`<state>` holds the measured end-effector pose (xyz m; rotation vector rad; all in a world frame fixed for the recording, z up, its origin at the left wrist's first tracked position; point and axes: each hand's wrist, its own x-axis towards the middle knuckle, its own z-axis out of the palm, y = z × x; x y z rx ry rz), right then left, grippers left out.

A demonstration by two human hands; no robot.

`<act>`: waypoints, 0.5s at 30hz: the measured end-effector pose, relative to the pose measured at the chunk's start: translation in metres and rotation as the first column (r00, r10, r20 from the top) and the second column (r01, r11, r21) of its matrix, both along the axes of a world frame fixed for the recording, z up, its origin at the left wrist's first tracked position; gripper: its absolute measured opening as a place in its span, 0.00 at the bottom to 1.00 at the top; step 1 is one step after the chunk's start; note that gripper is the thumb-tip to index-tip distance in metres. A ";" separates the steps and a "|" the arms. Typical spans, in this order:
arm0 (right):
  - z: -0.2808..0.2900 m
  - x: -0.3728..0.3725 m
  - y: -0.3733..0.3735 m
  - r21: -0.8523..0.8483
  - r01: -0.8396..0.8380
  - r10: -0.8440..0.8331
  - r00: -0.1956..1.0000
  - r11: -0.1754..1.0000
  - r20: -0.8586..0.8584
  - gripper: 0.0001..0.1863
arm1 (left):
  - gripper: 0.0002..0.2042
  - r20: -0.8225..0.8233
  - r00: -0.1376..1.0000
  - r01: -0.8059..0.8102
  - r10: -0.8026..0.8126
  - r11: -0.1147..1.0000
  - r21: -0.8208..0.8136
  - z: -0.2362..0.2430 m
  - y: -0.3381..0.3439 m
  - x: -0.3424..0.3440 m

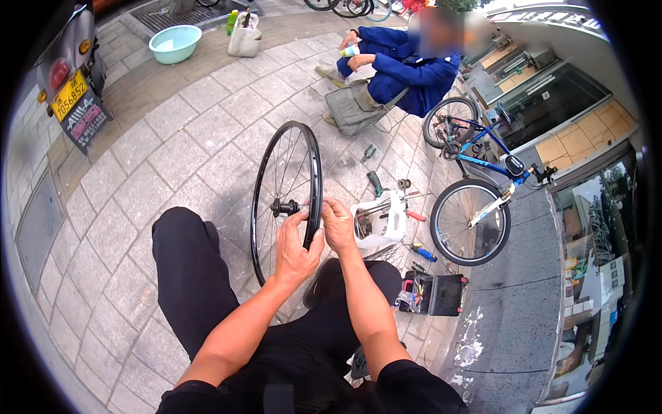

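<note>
A black bicycle wheel [315, 165] stands upright in front of me, with thin spokes and a black hub [283, 208] in its middle. My left hand [296, 250] is closed on the near side of the rim, its thumb at the rim's outer face. Close beside it, my right hand [337, 224] pinches the rim's right edge, fingertips partly hidden. A white plastic bag [391, 224] holding metal parts lies just right of my right hand.
An open black toolbox [449, 295], a blue screwdriver [423, 253] and pliers [369, 153] lie on the paving. At right stands a blue bicycle [470, 222]. A seated person [414, 79] in blue holds a cup. Far left are a green basin [175, 45] and a parked scooter [63, 52].
</note>
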<state>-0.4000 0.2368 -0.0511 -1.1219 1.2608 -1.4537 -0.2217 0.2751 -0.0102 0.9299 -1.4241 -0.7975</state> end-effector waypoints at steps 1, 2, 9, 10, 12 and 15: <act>-0.007 -0.001 -0.004 -0.010 0.032 -0.032 0.998 0.999 0.049 0.13 | 0.26 0.016 0.999 0.028 -0.029 0.998 0.049 0.005 0.000 0.003; -0.006 0.007 -0.009 -0.028 0.048 -0.047 0.998 0.998 0.040 0.13 | 0.26 0.036 0.999 0.026 -0.029 0.998 0.061 0.005 -0.003 0.009; 0.002 0.036 -0.007 -0.004 0.024 -0.024 0.995 1.000 0.098 0.12 | 0.28 0.028 0.999 0.030 -0.033 0.994 0.108 -0.005 -0.014 0.031; 0.001 0.035 -0.007 0.029 0.013 -0.015 0.998 1.000 0.059 0.12 | 0.29 0.022 0.999 0.041 -0.044 0.991 0.130 -0.005 -0.014 0.032; 0.008 0.046 -0.007 0.075 0.005 -0.005 1.000 0.997 -0.002 0.12 | 0.29 0.022 0.999 0.041 -0.045 0.990 0.137 -0.008 -0.016 0.037; 0.015 0.054 -0.008 0.136 0.028 -0.019 0.998 0.990 -0.067 0.13 | 0.28 0.042 0.997 0.062 -0.068 0.989 0.131 -0.007 -0.017 0.040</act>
